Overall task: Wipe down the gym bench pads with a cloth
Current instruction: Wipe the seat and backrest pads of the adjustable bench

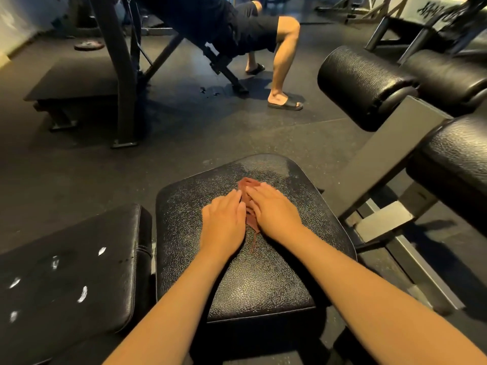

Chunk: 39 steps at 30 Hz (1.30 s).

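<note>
Dark rubber floor stretches around the seat pad someone leans over. Their left hand and right hand lie side by side, fingers nearly straight, pressing rather than gripping the reddish cloth, which sits under both palms and pokes out ahead of them. Two palms bearing down probably keep it tight against the pad for a firm wipe.
</note>
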{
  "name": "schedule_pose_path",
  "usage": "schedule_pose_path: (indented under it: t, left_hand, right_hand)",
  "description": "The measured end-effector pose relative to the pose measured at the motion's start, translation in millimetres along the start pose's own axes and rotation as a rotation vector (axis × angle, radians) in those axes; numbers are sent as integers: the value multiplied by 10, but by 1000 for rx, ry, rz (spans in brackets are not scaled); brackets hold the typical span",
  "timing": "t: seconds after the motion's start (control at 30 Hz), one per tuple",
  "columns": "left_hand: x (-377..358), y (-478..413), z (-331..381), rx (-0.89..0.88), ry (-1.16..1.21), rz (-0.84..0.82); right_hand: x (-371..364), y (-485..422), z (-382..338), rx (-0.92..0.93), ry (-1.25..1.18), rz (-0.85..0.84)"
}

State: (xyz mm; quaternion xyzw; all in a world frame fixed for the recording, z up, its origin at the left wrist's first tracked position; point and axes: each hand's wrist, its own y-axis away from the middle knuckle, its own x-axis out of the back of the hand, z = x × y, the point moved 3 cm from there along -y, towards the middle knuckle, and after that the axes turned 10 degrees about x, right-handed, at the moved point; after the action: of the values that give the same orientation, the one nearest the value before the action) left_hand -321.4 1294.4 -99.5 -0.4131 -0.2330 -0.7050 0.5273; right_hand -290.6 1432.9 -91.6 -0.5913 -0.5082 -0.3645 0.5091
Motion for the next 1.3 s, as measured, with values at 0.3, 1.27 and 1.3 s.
schedule_pose_path:
  t: [0.3, 1.27, 1.3]
  left_hand:
    - [14, -44, 39, 62, 45, 21]
    - [-77, -153, 68, 29, 93, 13]
    - [-85, -143, 73, 15, 66, 8]
  right_hand:
    - [-31, -177, 35, -20, 85, -61]
    - [60, -21, -41, -12, -17, 14]
    - [100, -47, 42, -32, 33, -2]
